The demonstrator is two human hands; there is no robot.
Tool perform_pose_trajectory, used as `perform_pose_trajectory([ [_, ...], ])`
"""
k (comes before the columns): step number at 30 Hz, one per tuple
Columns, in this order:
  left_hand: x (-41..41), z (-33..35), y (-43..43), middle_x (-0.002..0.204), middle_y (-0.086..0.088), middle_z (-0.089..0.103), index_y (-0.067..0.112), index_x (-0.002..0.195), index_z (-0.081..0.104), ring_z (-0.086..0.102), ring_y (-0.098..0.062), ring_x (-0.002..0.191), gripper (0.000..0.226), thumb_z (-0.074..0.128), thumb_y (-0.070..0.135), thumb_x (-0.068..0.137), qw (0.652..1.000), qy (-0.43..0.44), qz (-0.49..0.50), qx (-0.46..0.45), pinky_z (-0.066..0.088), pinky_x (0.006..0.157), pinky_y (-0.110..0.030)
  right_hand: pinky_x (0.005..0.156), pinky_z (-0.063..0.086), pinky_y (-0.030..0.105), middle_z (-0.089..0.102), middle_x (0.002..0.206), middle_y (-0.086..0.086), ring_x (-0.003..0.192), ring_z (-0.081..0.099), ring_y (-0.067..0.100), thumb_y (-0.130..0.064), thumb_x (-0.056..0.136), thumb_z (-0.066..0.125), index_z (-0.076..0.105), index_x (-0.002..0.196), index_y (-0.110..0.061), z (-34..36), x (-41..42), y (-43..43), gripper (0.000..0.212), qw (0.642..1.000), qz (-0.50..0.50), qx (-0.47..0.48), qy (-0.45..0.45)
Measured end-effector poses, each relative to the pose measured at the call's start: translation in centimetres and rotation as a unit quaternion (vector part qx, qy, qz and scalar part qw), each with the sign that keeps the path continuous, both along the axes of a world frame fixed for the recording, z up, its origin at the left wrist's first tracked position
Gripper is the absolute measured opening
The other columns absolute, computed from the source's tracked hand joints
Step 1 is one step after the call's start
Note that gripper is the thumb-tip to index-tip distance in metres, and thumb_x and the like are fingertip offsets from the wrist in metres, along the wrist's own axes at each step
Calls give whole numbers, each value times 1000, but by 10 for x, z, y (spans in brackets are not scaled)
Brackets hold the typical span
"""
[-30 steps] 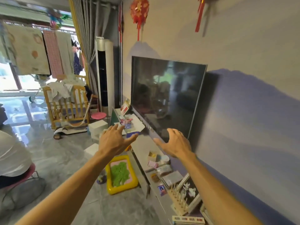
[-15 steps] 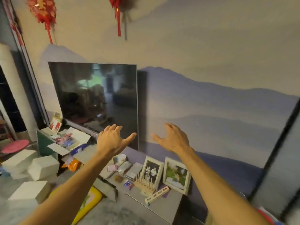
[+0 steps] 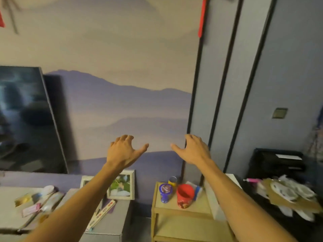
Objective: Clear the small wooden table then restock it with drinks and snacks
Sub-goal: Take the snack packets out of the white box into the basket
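Observation:
A small wooden table (image 3: 185,209) with a lower shelf stands at the bottom centre against the wall. On its top sit a purple lidded cup (image 3: 165,193), a red cup (image 3: 185,195), a yellow can (image 3: 172,181) behind them and a blue and white packet (image 3: 197,189). My left hand (image 3: 123,151) and my right hand (image 3: 193,149) are raised in front of the wall, well above the table, fingers spread and loosely bent, holding nothing. My right forearm crosses over the table's right side.
A grey TV cabinet (image 3: 111,219) to the left carries two framed photos (image 3: 122,185), small packets (image 3: 33,201) and a flat box. A TV (image 3: 26,119) stands on it. To the right a dark unit (image 3: 277,163) holds paper plates (image 3: 293,191).
The view has swung right, away from the TV and room. The wooden table and the dark unit have come into view. Both hands stay raised and empty.

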State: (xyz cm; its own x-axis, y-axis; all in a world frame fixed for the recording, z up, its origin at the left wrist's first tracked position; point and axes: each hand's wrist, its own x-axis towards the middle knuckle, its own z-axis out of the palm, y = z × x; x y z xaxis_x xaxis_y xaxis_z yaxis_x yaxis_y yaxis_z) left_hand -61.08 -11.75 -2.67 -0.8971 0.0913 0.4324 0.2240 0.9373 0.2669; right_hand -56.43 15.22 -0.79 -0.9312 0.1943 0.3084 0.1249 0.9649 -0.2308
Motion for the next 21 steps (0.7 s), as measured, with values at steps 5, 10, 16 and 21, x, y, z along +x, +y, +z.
perform_pose_trajectory([
  [5,11,-10,86,146,-7,63,20,141,63,61,-32,129,107,28,100,80,998,-12,-56,-3,50,107,-51,99,52,46,64,140,13,129,58,35,-87,88,48,58,139,-12,-9,42,86,91,998,-59,-4,-3],
  [10,36,-25,197,141,-7,66,20,138,65,63,-33,124,109,23,101,78,993,-26,-111,-21,53,103,-50,106,50,48,52,156,15,141,51,35,-88,90,45,45,156,-11,-29,96,186,101,993,-110,-21,-30],
  [16,50,-58,288,122,-7,72,21,122,70,67,-30,110,105,23,103,78,986,-54,-152,-42,56,97,-51,108,48,48,48,160,14,145,48,35,-87,91,45,42,159,-12,-58,131,259,101,987,-146,-27,-60],
  [21,44,-76,337,121,-7,75,23,141,61,70,-30,112,102,26,99,82,981,-108,-151,-52,56,101,-50,104,51,49,54,156,10,140,52,34,-89,89,45,48,154,-15,-88,123,301,98,983,-159,-43,-86],
])
